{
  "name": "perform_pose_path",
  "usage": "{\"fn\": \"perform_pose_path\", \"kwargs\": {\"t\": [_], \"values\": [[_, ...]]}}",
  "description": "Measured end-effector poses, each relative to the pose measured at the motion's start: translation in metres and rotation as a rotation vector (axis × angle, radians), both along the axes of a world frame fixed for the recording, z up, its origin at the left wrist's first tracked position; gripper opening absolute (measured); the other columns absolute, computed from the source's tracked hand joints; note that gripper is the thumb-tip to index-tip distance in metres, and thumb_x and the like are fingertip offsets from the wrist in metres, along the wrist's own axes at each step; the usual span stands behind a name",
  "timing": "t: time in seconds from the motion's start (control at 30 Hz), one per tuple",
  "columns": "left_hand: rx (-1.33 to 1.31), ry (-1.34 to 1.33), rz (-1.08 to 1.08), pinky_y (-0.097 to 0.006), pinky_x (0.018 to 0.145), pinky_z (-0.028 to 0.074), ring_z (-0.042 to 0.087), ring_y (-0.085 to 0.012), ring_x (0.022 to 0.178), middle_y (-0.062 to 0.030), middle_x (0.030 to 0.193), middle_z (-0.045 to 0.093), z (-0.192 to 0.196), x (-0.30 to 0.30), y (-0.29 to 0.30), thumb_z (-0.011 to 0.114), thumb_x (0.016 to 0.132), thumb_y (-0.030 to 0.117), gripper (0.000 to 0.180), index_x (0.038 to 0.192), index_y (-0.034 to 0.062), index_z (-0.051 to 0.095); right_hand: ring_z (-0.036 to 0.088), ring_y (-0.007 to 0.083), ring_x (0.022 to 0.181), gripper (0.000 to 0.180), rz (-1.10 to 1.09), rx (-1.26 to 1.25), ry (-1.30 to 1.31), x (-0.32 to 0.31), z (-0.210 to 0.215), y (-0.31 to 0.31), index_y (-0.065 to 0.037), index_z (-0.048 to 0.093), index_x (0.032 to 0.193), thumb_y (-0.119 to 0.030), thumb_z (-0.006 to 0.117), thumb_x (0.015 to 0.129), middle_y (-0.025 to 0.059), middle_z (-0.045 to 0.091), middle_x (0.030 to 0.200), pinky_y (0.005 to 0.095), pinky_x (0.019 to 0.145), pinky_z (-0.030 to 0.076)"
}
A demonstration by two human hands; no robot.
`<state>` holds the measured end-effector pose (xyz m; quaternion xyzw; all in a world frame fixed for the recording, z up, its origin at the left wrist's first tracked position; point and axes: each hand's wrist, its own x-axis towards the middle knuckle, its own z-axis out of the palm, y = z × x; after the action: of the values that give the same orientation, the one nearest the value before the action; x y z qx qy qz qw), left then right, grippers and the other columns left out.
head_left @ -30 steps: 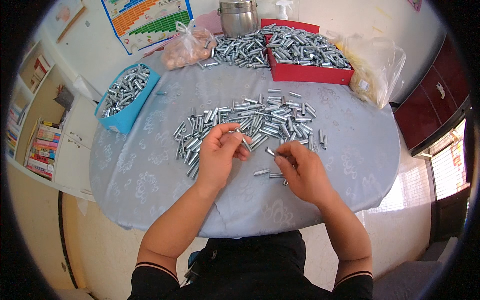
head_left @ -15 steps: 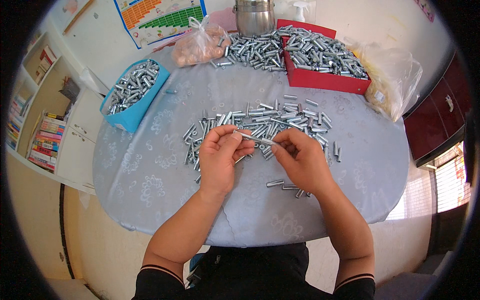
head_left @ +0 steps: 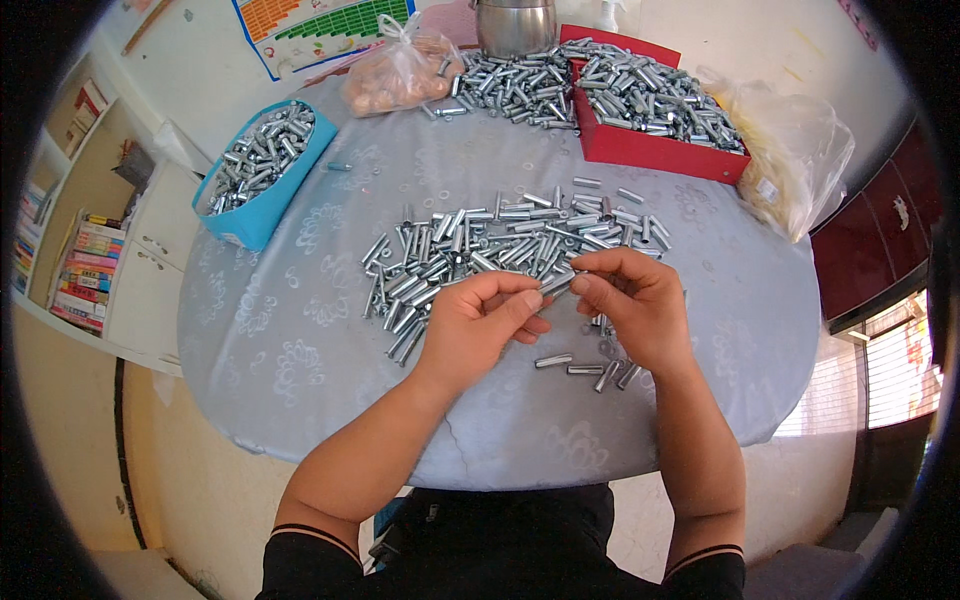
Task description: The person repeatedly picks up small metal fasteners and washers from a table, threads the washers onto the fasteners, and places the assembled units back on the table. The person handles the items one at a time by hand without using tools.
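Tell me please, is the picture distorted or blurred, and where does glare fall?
Head view: the fisheye bends the table edge toward a dark rim; both hands, left hand and right hand, look sharp; glare glints on the metal tubes; the window at right is overexposed.

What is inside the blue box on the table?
The blue box is heaped with shiny little metal tubes. They cover its bottom, so anything lying underneath them cannot be seen.

A round table (head_left: 300, 340) with pale patterned cloth carries scattered metal sleeves (head_left: 480, 250), a blue tray (head_left: 250, 220), a red tray (head_left: 640, 150).
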<state>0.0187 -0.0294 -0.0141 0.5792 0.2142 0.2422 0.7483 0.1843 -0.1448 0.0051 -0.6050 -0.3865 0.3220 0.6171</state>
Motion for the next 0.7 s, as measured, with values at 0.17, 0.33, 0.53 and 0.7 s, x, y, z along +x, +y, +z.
{"fn": "perform_pose_path", "kwargs": {"t": [0.17, 0.33, 0.53, 0.7], "values": [[0.045, -0.029, 0.007, -0.029, 0.070, 0.058, 0.069, -0.0184, 0.081, -0.0130, 0.102, 0.069, -0.003, 0.004, -0.004, 0.059, 0.092, 0.005, 0.025, 0.117, -0.0006, 0.059, 0.059, 0.0078, 0.070, 0.016, -0.007, -0.012, -0.063, 0.003, 0.000, -0.007, 0.000, 0.067, 0.097, -0.006, 0.072, 0.083, 0.0027, 0.066, 0.081, 0.0232, 0.060, 0.048], [0.005, -0.044, 0.067, -0.028, 0.072, 0.057, 0.069, -0.0181, 0.084, -0.0129, 0.103, 0.068, -0.007, 0.003, 0.003, 0.055, 0.095, 0.005, 0.023, 0.116, -0.0012, 0.058, 0.062, 0.0216, 0.076, 0.014, 0.127, -0.040, -0.887, 0.025, 0.002, -0.019, -0.005, 0.070, 0.087, -0.007, 0.074, 0.074, 0.0066, 0.064, 0.081, 0.0328, 0.067, 0.050], [-0.036, 0.009, 0.061, -0.029, 0.073, 0.058, 0.069, -0.0193, 0.086, -0.0135, 0.105, 0.068, -0.008, 0.004, 0.001, 0.052, 0.096, 0.005, 0.022, 0.116, -0.0018, 0.057, 0.060, 0.0274, 0.085, 0.012, 0.215, -0.217, -1.042, 0.019, -0.001, -0.022, -0.008, 0.071, 0.083, -0.013, 0.071, 0.072, 0.0072, 0.059, 0.085, 0.0394, 0.074, 0.049], [-0.044, 0.030, 0.049, -0.030, 0.074, 0.058, 0.069, -0.0207, 0.088, -0.0137, 0.106, 0.067, -0.007, 0.003, -0.001, 0.052, 0.096, 0.006, 0.024, 0.118, -0.0022, 0.058, 0.060, 0.0283, 0.086, 0.012, 0.225, -0.263, -1.044, 0.018, 0.000, -0.022, -0.008, 0.067, 0.083, -0.013, 0.071, 0.073, 0.0078, 0.059, 0.086, 0.0391, 0.074, 0.049]]}}
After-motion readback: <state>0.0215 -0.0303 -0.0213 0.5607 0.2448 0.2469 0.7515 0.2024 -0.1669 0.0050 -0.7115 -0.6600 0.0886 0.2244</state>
